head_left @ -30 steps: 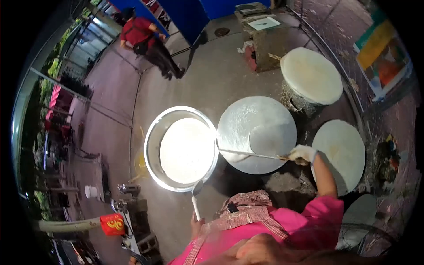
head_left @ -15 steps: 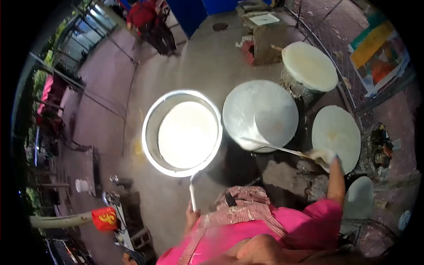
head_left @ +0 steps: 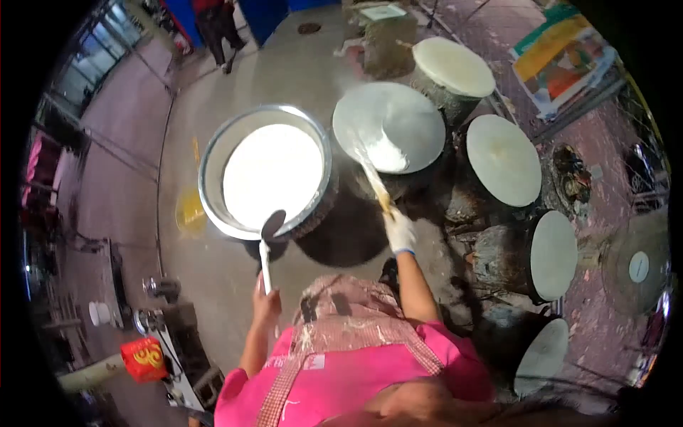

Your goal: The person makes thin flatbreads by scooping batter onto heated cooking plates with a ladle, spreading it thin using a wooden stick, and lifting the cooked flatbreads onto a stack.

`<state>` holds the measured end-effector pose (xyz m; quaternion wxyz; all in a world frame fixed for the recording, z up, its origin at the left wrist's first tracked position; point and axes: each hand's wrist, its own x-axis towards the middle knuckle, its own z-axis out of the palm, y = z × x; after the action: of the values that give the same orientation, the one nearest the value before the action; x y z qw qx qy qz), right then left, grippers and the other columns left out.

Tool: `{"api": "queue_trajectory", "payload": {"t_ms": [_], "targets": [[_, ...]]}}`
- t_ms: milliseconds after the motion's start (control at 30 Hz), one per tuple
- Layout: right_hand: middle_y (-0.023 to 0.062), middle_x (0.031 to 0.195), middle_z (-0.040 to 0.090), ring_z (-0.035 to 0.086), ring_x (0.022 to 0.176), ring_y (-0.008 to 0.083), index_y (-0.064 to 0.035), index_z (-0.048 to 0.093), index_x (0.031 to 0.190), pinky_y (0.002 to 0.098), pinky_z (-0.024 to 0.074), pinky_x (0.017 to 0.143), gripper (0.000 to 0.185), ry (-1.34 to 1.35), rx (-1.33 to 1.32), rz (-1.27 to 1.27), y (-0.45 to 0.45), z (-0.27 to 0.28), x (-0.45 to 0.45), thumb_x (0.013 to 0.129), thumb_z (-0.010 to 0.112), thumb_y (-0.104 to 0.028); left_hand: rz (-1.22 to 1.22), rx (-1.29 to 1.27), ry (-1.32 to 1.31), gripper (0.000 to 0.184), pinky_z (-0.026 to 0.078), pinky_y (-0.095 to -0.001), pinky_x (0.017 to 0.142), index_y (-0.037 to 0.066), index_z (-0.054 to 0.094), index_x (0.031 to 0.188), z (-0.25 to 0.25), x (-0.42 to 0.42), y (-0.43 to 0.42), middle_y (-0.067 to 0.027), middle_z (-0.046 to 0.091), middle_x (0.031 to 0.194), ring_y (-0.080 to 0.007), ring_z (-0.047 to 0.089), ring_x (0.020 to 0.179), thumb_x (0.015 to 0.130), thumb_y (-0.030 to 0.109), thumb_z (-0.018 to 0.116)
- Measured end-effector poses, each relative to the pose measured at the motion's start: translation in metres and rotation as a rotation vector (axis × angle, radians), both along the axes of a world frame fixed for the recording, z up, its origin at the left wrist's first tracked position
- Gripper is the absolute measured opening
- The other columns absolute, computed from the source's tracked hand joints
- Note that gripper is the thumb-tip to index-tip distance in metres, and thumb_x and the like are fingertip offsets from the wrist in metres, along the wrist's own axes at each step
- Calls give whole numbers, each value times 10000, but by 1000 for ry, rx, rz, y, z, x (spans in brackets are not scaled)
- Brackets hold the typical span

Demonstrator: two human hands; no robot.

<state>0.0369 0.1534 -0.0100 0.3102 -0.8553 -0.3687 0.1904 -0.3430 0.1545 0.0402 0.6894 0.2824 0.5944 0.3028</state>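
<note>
My left hand (head_left: 267, 304) is closed round the white handle of a ladle (head_left: 273, 223), whose dark bowl is over the near rim of a large metal pot (head_left: 207, 192). White batter (head_left: 272, 174) lies in the pot. In a white glove, my right hand (head_left: 400, 232) grips the handle of a long flat spatula (head_left: 375, 181). Its blade reaches over the near left edge of a round griddle (head_left: 352, 117). A patch of white batter (head_left: 388, 154) is on the griddle, right of the blade.
Several more round griddles curve down the right side, including a pale-topped one (head_left: 455, 67) at the back and another (head_left: 504, 160) nearer. A person in dark trousers (head_left: 215, 32) stands at the far left. A red bag (head_left: 144, 359) hangs on a pole at lower left.
My right hand has swung left with the spatula, from beside a right-hand griddle to in front of the griddle with batter. My left hand has raised the ladle over the pot's rim.
</note>
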Motion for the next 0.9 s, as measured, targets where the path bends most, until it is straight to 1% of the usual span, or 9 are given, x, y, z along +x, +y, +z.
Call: {"api": "queue_trajectory", "payload": {"t_ms": [133, 200, 333, 367, 400, 467, 600, 733, 900], "targets": [[181, 934, 619, 586, 839, 363, -157, 586, 1089, 440, 459, 748, 307, -52, -266, -179, -52, 1, 40, 854, 493, -332, -33, -29, -36, 629, 242, -227, 284, 235, 261, 1344, 12, -12, -18, 30, 321, 493, -77, 318, 350, 791, -10, 433], [173, 915, 628, 616, 796, 308, -105, 606, 1059, 392, 471, 695, 324, 132, 100, -287, -26, -9, 30, 833, 540, -327, 93, -234, -369, 605, 220, -226, 271, 272, 252, 1322, 0, -23, -22, 28, 287, 490, -77, 285, 339, 806, 13, 434], [195, 882, 614, 583, 823, 363, -117, 634, 1007, 390, 462, 726, 343, -62, -30, 58, 24, 10, -1, 782, 586, -371, 144, -189, -619, 296, 206, -175, 293, 225, 456, 1105, -5, -10, -30, 48, 296, 537, -43, 253, 369, 848, 80, 455], [194, 888, 614, 586, 824, 358, -125, 633, 1009, 400, 460, 727, 341, -38, -11, 8, 14, -5, 8, 793, 569, -380, 123, -324, -751, 116, 203, -178, 303, 132, 447, 736, -24, -20, -27, 56, 266, 511, -51, 234, 363, 850, 123, 465], [192, 894, 614, 589, 825, 354, -133, 633, 1011, 409, 459, 729, 340, -9, 17, -51, 2, -19, 30, 803, 551, -389, 112, -216, -528, 297, 201, -185, 313, 157, 327, 597, 0, -4, -28, 61, 242, 490, -57, 225, 361, 858, 182, 468], [192, 911, 611, 591, 826, 348, -136, 627, 1022, 412, 458, 728, 326, -12, -211, -63, -23, 6, 73, 827, 523, -375, 80, -262, -621, 294, 200, -191, 318, 149, 340, 605, -2, -3, -27, 61, 250, 488, -57, 227, 364, 870, 204, 453], [212, 877, 601, 578, 818, 375, -70, 620, 977, 413, 458, 689, 294, 35, 137, -187, -1, 17, 88, 810, 556, -303, 28, -436, -866, 315, 197, -201, 317, 146, 330, 592, -10, 0, -31, 59, 256, 483, -57, 218, 365, 883, 209, 430], [180, 932, 603, 567, 884, 358, -155, 630, 982, 434, 443, 762, 339, -54, -159, 150, 21, 4, 54, 809, 499, -415, -26, -542, -1022, 317, 209, -199, 318, 144, 329, 584, -17, 30, -20, 59, 262, 471, -55, 240, 364, 882, 202, 425], [175, 863, 626, 609, 792, 334, -130, 643, 956, 407, 480, 679, 335, -93, -109, -113, -13, -14, 159, 811, 517, -405, -87, -442, -856, 319, 221, -204, 326, 131, 330, 581, -25, 37, -16, 45, 282, 481, -60, 257, 374, 871, 197, 443]]}}
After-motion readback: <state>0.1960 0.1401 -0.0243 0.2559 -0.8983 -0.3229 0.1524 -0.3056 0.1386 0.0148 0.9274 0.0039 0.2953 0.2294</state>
